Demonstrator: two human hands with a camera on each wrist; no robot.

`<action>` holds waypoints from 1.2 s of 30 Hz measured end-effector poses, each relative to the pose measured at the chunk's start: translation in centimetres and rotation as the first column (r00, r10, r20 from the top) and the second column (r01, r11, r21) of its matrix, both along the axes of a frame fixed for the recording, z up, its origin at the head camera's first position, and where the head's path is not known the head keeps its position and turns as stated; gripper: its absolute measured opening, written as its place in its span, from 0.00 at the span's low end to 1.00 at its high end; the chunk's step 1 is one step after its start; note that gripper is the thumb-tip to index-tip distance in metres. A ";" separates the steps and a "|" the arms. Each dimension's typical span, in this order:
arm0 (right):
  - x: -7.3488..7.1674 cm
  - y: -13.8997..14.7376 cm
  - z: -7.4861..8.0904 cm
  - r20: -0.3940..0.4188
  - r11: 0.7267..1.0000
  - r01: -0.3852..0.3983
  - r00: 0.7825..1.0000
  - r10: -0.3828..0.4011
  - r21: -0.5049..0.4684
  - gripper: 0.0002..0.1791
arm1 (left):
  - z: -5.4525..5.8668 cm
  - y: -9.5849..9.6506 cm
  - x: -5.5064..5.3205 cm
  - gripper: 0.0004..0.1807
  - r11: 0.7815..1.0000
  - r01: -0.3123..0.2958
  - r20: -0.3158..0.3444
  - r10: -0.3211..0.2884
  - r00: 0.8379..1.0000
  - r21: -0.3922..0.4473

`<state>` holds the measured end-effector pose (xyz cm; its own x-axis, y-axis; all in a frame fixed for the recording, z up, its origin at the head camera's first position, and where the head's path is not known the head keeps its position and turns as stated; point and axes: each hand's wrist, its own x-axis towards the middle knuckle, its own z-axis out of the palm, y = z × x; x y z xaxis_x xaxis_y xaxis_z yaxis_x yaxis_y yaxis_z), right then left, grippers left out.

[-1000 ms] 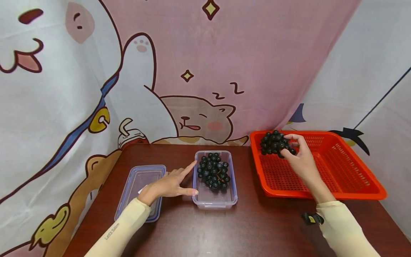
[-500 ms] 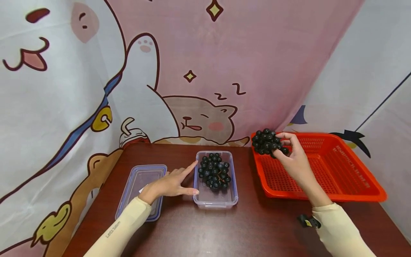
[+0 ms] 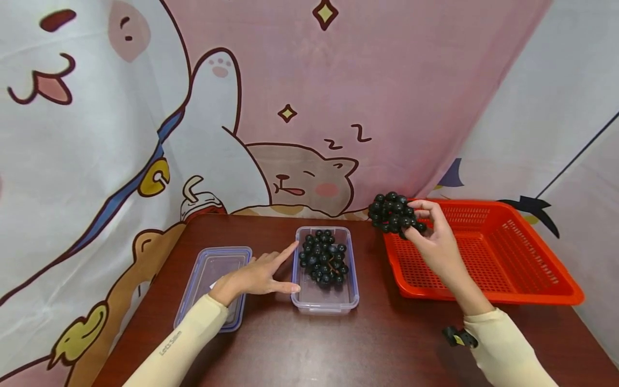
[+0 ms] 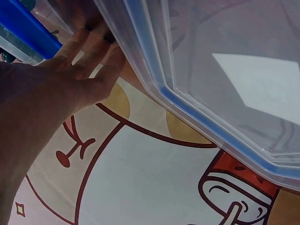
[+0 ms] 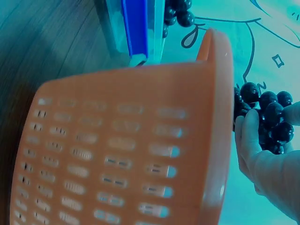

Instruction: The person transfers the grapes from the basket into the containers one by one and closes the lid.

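My right hand (image 3: 437,242) grips a bunch of dark grapes (image 3: 394,212) above the left rim of the red basket (image 3: 483,298). In the right wrist view the held grapes (image 5: 267,117) show just past the basket's edge, with fingers around them. My left hand (image 3: 258,277) rests at the left side of a clear plastic container (image 3: 324,307), its index finger and thumb spread against the wall. Another bunch of dark grapes (image 3: 323,258) lies inside that container. The left wrist view shows my left hand (image 4: 75,79) with fingers extended.
A clear lid with a blue seal (image 3: 213,285) lies on the brown table (image 3: 271,349), partly under the left forearm. A curtain with cartoon animals (image 3: 300,64) hangs behind the table. A small black device (image 3: 459,336) sits at the right wrist.
My right hand has carried the bunch of grapes leftward, from over the basket's inside to its left rim. The left hand has stayed at the container.
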<state>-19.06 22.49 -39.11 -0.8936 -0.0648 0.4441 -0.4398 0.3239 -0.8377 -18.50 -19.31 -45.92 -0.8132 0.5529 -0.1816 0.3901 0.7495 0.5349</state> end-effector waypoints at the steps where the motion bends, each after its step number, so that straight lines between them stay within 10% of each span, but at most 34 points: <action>1: 0.1 -0.2 0.1 -0.006 1.000 -0.014 1.000 0.014 -0.009 0.25 | 0.0 0.0 0.0 0.63 1.000 -0.001 0.000 0.001 1.000 0.001; 16: 1.2 -3.9 -0.4 0.028 0.971 -0.233 0.972 0.234 -0.045 0.25 | 0.1 0.1 -0.1 0.62 1.000 -0.008 0.001 0.008 1.000 0.006; 36: 1.6 -8.1 -4.0 0.039 0.839 -0.536 0.840 0.541 -0.098 0.27 | 0.0 0.1 0.0 0.62 1.000 -0.014 -0.013 0.014 1.000 -0.008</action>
<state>-17.43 14.40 -43.16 -0.7541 -0.5105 0.4131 -0.4711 -0.0178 -0.8819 -18.45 -19.25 -45.88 -0.8233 0.5398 -0.1755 0.3862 0.7593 0.5238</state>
